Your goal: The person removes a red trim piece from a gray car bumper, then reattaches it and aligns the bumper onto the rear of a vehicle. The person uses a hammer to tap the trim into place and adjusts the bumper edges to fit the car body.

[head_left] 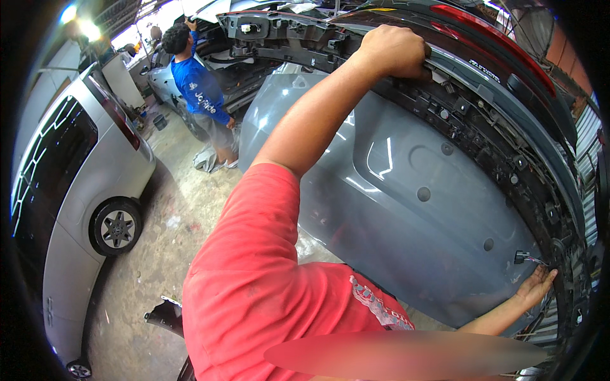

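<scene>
Red sleeve [254, 273], both hands [394, 51] [535, 286] on grey bumper [406, 190]

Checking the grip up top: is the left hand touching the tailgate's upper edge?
Touching. The head view shows the left hand curled over the grey tailgate's upper edge.

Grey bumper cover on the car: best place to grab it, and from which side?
Grip the grey bumper cover along its top edge, coming from above, where the left hand curls over the lip. Its face is smooth and curved, with no hold. The right hand lies flat near the lower corner by a dangling wiring connector; likely steady it there.
</scene>
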### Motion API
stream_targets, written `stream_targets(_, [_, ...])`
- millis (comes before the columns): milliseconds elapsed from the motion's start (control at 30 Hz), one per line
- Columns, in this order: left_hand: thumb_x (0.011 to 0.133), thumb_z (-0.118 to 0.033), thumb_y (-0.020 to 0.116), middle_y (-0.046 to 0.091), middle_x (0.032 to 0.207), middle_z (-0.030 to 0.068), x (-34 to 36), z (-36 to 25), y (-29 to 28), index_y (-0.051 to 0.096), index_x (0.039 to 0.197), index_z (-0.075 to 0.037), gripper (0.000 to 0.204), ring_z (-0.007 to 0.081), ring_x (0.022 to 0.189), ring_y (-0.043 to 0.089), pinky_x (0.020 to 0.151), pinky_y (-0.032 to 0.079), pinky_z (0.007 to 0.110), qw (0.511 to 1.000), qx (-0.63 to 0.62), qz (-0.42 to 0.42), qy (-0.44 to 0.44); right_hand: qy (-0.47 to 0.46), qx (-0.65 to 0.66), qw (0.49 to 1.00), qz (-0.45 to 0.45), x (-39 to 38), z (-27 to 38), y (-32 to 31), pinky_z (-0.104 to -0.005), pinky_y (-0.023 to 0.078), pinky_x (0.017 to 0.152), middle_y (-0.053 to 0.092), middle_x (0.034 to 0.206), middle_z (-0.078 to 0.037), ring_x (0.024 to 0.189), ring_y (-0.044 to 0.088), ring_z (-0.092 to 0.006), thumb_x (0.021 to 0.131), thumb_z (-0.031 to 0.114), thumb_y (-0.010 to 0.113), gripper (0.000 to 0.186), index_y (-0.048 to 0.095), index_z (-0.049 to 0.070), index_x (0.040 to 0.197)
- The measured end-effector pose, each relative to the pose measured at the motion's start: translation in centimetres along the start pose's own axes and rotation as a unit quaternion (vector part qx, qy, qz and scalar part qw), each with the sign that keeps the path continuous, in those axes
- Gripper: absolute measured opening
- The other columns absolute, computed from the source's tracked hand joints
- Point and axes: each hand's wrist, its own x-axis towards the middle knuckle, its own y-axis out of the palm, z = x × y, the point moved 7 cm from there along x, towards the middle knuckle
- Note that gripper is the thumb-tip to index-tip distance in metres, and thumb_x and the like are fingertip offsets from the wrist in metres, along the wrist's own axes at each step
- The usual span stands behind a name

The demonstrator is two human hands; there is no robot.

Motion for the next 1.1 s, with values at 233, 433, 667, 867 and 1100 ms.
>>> stream_targets(233, [0.077,-0.054,0.075,0.077,0.105,0.0117,0.0,0.1,0.0,0.081,0.106,-0.022,0.044,0.0331,0.102,0.073,0.09,0.058,0.046,1.0,0.002,-0.001,-0.002,-0.005,0.0,1.0,-0.001,0.0,-0.1,0.0,-0.039,0.041,0.115,0.058,0.139,-0.02,0.129,0.055,-0.029,0.1,0.027,0.071,0.056,0.052,-0.008,0.14])
stream_targets(433, [0.076,-0.054,0.075,0.077,0.103,0.0124,-0.1,0.0,-0.1,0.081,0.105,-0.021,0.044,0.0333,0.101,0.074,0.089,0.058,0.045,1.0,-0.001,-0.004,-0.007,-0.011,-0.017,1.0,-0.007,-0.4,0.2,0.4,-0.0376,0.045,0.108,0.06,0.136,-0.018,0.124,0.058,-0.0276,0.099,0.028,0.073,0.055,0.054,-0.007,0.138])
stream_targets(667, [0.077,-0.055,0.076,0.076,0.102,0.014,-0.2,0.0,-0.1,0.079,0.107,-0.021,0.045,0.036,0.1,0.073,0.088,0.058,0.048,1.0,-0.008,-0.004,-0.005,-0.022,-0.007,1.0,0.005,-0.7,0.5,0.9,-0.0379,0.047,0.105,0.062,0.13,-0.017,0.119,0.059,-0.0265,0.097,0.028,0.075,0.053,0.056,-0.007,0.133])
stream_targets(867, [0.077,-0.055,0.076,0.077,0.104,0.0135,-0.2,-0.1,-0.1,0.08,0.107,-0.022,0.045,0.0352,0.101,0.073,0.088,0.058,0.047,1.0,-0.002,-0.003,-0.003,-0.013,-0.009,1.0,-0.007,-0.8,0.3,0.6,-0.0383,0.047,0.105,0.062,0.129,-0.017,0.119,0.059,-0.0264,0.098,0.028,0.075,0.051,0.057,-0.007,0.131])
stream_targets(1100, [0.078,-0.056,0.075,0.077,0.104,0.0134,-0.1,-0.1,-0.2,0.08,0.107,-0.022,0.045,0.035,0.1,0.073,0.088,0.059,0.047,1.0,0.004,-0.015,-0.001,-0.007,0.003,1.0,-0.008,0.2,-0.1,-0.4,-0.0398,0.044,0.111,0.065,0.129,-0.017,0.12,0.06,-0.0274,0.099,0.027,0.073,0.05,0.057,-0.008,0.132])
